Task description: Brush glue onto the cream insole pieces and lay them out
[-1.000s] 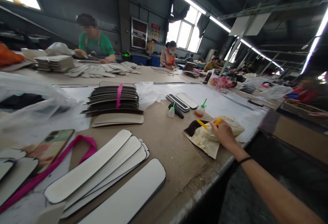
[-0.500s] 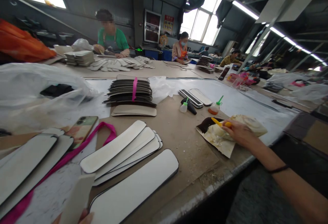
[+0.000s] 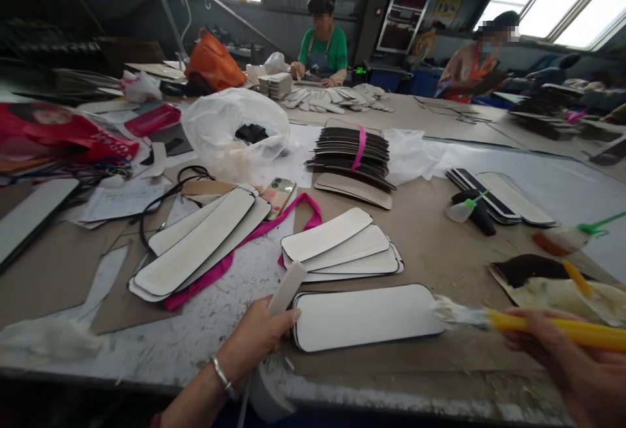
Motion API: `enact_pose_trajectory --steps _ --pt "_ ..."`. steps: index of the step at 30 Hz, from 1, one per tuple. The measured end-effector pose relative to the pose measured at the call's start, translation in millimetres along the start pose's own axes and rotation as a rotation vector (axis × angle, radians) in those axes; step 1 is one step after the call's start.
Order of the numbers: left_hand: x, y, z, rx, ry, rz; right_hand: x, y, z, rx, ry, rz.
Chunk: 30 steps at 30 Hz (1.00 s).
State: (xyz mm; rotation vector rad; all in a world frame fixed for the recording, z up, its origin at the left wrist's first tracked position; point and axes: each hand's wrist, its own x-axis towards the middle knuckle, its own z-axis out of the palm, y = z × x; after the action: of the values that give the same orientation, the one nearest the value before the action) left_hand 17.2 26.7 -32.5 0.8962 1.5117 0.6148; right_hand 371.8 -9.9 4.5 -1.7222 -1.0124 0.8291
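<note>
My left hand (image 3: 259, 327) is closed round a narrow off-white strip (image 3: 289, 284), its thumb against the left end of a long white panel (image 3: 362, 317). This panel has rounded corners and dark edges, and lies flat on at least one other. Blurred by motion, my right hand (image 3: 562, 356) grips a yellow-handled brush (image 3: 533, 325). Its pale, coated bristles are at the panel's right end. A fan of similar panels (image 3: 337, 239) lies just behind. Right of it, a torn, cream-crusted wrapper (image 3: 542, 291) holds another yellow stick (image 3: 577, 278).
Pink ribbon (image 3: 229, 271) runs under more panels (image 3: 200, 245) at left, near a phone (image 3: 280, 196). A bundled stack (image 3: 349, 151) stands behind. Small green-tipped bottles (image 3: 460, 211) stand at right. A person in green (image 3: 323, 49) works across the table.
My right hand has moved from the wrapper to the panel's right end with the brush. The view has turned left, and my left hand now shows fully.
</note>
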Motion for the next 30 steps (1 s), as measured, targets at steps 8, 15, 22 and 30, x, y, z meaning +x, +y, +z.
enact_pose_trajectory --steps 8,15,22,30 --pt "0 0 -4 -0.025 -0.062 -0.037 -66 -38 153 0.074 -0.205 0.049" --pt "1 -1 -8 -0.046 -0.119 -0.027 -68 -40 145 -0.104 -0.104 0.002" --pt "2 -4 -10 -0.056 -0.150 -0.015 -80 -50 162 -0.067 -0.168 -0.059" --pt "4 -7 -9 -0.046 -0.172 -0.004 -82 -47 161 -0.115 -0.156 -0.109"
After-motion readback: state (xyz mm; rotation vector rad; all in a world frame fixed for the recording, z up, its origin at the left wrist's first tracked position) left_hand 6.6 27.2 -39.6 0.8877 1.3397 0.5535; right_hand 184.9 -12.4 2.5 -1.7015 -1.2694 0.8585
